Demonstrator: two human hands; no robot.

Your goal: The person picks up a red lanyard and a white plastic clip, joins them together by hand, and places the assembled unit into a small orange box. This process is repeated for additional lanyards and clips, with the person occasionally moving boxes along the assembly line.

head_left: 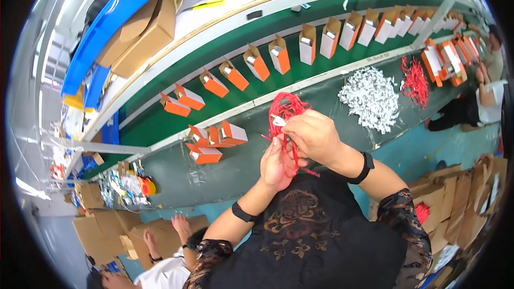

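Both hands (300, 150) grip what looks like red cords (286, 108)

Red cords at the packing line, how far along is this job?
Done: a row of orange-and-white boxes stands open on the green belt. In hand: both hands, left and right, work a bunch of red cords. Left: a pile of white tags, more red cords and three boxes nearby.

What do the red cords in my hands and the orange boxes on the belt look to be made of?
The red cords look like thin soft string or textile cord: they loop and tangle limply between the left hand and right hand. The orange boxes look like matte folded cardboard, with sharp creases and open flaps. The belt seems a smooth green rubbery sheet.
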